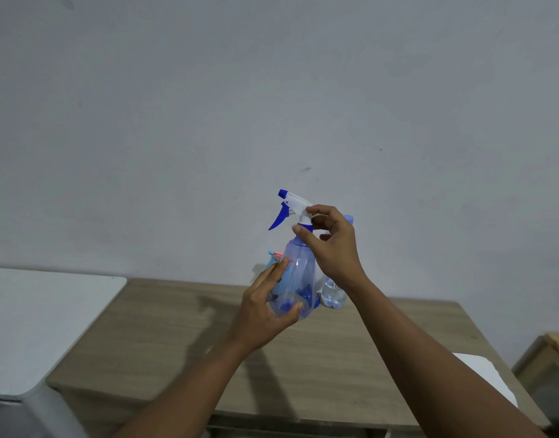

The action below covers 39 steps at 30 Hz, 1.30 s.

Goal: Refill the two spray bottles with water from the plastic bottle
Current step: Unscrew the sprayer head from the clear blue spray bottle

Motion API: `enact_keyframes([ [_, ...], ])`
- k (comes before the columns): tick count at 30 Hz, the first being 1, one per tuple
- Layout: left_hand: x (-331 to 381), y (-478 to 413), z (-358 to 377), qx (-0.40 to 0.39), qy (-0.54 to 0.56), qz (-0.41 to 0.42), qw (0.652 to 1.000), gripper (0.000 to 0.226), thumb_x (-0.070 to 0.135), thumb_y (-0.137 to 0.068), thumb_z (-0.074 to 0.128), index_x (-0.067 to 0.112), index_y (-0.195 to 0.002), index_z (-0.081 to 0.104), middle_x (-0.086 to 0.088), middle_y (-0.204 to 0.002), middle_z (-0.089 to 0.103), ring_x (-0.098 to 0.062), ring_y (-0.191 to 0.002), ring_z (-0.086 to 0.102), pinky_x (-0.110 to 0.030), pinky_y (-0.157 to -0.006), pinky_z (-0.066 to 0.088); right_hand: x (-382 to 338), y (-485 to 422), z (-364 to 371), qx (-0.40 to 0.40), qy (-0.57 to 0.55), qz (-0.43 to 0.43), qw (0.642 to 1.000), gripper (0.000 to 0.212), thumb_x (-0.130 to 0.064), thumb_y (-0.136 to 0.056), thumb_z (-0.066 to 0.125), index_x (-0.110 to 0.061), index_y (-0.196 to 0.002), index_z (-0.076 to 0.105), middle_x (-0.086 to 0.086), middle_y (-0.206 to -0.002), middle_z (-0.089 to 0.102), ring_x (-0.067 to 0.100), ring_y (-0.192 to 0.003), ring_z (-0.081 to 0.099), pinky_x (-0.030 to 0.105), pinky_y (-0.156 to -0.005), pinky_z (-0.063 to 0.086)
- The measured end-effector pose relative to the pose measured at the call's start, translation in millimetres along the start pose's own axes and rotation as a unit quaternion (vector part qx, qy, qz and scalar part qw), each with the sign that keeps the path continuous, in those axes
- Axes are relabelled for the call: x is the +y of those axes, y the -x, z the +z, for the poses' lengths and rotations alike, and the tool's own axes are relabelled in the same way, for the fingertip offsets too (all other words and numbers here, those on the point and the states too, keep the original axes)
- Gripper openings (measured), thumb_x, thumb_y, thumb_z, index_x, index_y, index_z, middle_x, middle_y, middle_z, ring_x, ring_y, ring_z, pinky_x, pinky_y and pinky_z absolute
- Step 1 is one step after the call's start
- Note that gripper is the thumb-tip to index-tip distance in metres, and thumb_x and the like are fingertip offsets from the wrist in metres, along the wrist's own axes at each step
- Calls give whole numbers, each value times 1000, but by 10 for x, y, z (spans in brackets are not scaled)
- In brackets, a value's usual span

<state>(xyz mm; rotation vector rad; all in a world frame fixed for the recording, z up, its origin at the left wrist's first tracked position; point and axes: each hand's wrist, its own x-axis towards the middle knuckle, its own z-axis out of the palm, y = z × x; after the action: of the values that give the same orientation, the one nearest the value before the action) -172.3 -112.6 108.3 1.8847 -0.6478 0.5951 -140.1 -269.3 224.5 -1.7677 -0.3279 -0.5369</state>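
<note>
- The person's right hand point(331, 248) pinches the blue collar point(306, 227) of a translucent blue spray bottle point(298, 273), thumb and fingers curled round the neck just below the white spray head point(295, 200).
- The left hand point(265, 311) grasps the bottle's lower body, thumb across the front and fingers spread up its side.
- The bottle is held roughly upright in the air above a wooden table point(161, 343), its blue trigger point(279, 216) pointing left.
- Behind it, largely hidden, stand a second spray bottle point(273, 259) in light blue and pink and a clear plastic bottle point(333, 294), both near the grey wall point(271, 90).
- A white surface point(34, 327) adjoins the table on the left.
</note>
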Motion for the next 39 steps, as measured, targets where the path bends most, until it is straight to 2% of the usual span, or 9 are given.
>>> enact_keyframes([
  [5,24,-15,-9,11,-1,12,1000,80,51,-82,74,22,-147,37,-2,-147,50,-21,-129,55,-17,-91,53,16,-24,-21,-7,-11,1,1000,34,-8,-88,72,-22,-117,61,-2,-106,69,19,-97,68,47,-88,58],
  [8,39,-28,-5,5,-3,16,1000,80,54,-82,72,18,-145,40,-4,-143,54,-23,-125,58,-11,-91,49,-5,-16,-32,-4,0,-9,1000,37,-16,-87,77,-24,-119,61,-11,-108,68,12,-98,67,38,-86,58],
  [11,42,-30,0,6,1,12,1000,80,55,-82,71,18,-145,40,-7,-141,56,-24,-124,59,-9,-92,48,-5,-26,-28,-4,-9,-5,1000,39,-16,-86,78,-22,-120,61,-13,-108,66,13,-93,67,38,-82,60],
  [17,-31,-10,30,9,5,-8,1000,82,44,-80,78,15,-147,41,-2,-143,54,-22,-125,57,-25,-89,57,82,-31,-24,-5,-4,1,1000,36,-14,-88,76,-21,-119,61,-12,-110,67,17,-96,69,47,-85,59],
  [20,-89,52,44,11,16,-24,1000,81,34,-79,81,26,-147,39,5,-145,48,-19,-129,52,-24,-90,55,74,-97,-53,36,-32,-9,999,32,-13,-88,76,-19,-117,63,-11,-108,68,18,-94,69,46,-85,59],
  [26,-308,251,69,8,8,-54,998,82,14,-77,80,34,-143,36,-1,-142,44,-17,-129,49,-16,-98,44,-110,-477,-286,171,-96,-50,979,30,-4,-87,73,-18,-110,61,-4,-105,66,7,-84,63,24,-73,52],
  [30,-593,436,82,7,-8,-88,996,78,19,-76,78,21,-141,35,-5,-141,42,-20,-129,50,-29,-102,46,-71,-667,-547,221,-73,-61,971,28,-5,-88,71,-15,-111,59,0,-107,64,1,-82,62,14,-70,50],
  [35,-947,657,191,3,-9,-156,988,76,29,-76,75,16,-140,35,-1,-140,41,-13,-126,50,-17,-99,43,740,-425,-595,118,26,35,992,29,-5,-87,73,-15,-111,62,0,-109,67,2,-80,63,15,-71,51],
  [39,-1198,800,329,-15,-28,-176,984,72,31,-79,71,5,-137,38,-3,-140,40,1,-129,45,-9,-101,37,1610,108,-446,16,89,151,984,27,-1,-85,74,-15,-106,64,0,-96,69,14,-78,64,19,-69,53],
])
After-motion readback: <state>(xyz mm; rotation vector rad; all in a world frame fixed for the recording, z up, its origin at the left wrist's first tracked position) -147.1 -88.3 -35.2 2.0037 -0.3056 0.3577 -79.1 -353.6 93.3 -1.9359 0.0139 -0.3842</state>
